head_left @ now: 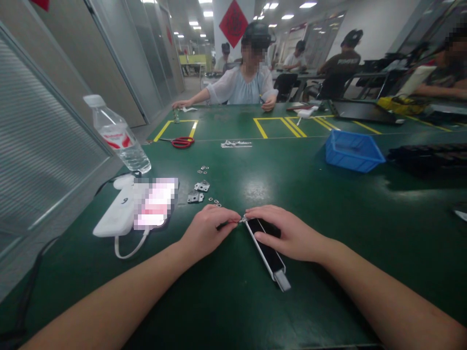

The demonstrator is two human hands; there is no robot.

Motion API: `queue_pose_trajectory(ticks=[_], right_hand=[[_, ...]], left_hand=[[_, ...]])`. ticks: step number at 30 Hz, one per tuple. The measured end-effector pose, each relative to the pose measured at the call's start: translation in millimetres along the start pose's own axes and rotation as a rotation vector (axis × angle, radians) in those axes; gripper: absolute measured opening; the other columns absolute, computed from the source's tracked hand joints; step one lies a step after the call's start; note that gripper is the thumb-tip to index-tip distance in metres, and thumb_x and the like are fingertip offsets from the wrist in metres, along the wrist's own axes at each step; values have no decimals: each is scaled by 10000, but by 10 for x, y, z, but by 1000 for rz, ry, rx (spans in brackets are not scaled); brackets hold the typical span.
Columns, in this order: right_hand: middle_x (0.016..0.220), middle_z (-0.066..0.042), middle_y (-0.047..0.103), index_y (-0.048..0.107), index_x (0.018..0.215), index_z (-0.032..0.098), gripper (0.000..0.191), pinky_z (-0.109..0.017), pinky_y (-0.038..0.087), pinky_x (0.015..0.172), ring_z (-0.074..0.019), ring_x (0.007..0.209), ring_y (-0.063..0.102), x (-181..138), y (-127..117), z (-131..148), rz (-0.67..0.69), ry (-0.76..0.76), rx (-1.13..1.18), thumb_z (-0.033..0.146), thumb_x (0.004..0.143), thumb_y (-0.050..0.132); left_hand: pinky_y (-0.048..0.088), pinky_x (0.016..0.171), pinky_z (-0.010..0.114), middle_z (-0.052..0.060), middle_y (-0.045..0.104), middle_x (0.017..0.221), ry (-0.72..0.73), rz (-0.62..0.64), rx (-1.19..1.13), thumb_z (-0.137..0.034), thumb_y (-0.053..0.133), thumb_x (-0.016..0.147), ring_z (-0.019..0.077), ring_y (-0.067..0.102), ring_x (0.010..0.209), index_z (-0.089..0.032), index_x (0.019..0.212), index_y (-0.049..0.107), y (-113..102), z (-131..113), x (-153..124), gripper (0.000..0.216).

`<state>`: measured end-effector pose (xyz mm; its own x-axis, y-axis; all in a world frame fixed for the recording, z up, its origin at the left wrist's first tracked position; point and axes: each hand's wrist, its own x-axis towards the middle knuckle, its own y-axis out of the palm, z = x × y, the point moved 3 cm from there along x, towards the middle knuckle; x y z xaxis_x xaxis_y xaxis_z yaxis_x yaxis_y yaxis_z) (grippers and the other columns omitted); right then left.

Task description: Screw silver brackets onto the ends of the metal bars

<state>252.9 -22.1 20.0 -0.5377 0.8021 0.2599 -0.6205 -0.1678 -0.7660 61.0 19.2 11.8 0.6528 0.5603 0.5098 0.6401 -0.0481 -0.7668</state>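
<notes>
My left hand (206, 236) sits at the middle of the green table mat (233, 311), its fingertips pinching a thin dark object with a small metal tip (241, 220). I cannot tell exactly what this object is. My right hand (284, 234) grips a long black bar with silver edges (265, 249), which lies slanted on the mat. The metal tip touches the bar's far end. Beyond my left hand lie two metal hinge-like brackets (202, 186) and several small metal washers (202, 169).
A white power bank (116, 214) and a blurred phone (155, 204) lie left, beside a water bottle (120, 136). Red-handled scissors (182, 142), a blue plastic basket (353, 150) and a co-worker (248, 82) are ahead. A glass partition (44, 136) runs along the left.
</notes>
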Motion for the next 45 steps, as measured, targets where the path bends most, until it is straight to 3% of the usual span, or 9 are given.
queue_pose_trajectory(ticks=[14,26,33,45], right_hand=[[1233,-93,652,578,1244,230,355,-477,467,992,-232,1165,586,1,-7,17,11,0,10,253,890,566],[1231,-118,655,592,1216,185,340,-467,474,984,-235,1152,595,12,18,12,4,2,-20,262,886,563],[1225,-93,658,591,1221,237,344,-479,475,977,-238,1145,598,9,15,21,5,17,-22,254,878,575],[1227,-85,653,590,1226,246,343,-474,470,983,-237,1148,590,6,34,9,7,18,-36,279,886,570]], left_hand=[[525,778,305,19,733,886,-74,30,-119,-100,598,837,161,686,832,-187,893,660,-2,9,-6,121],[434,822,355,11,711,915,-131,121,-85,-117,620,843,176,653,873,-196,922,632,19,33,0,112],[365,835,377,-6,694,878,-191,186,-70,-122,584,855,169,624,842,-198,867,617,31,40,-11,84],[342,834,375,-9,691,887,-192,185,-87,-136,574,859,168,623,851,-203,872,628,19,27,-11,87]])
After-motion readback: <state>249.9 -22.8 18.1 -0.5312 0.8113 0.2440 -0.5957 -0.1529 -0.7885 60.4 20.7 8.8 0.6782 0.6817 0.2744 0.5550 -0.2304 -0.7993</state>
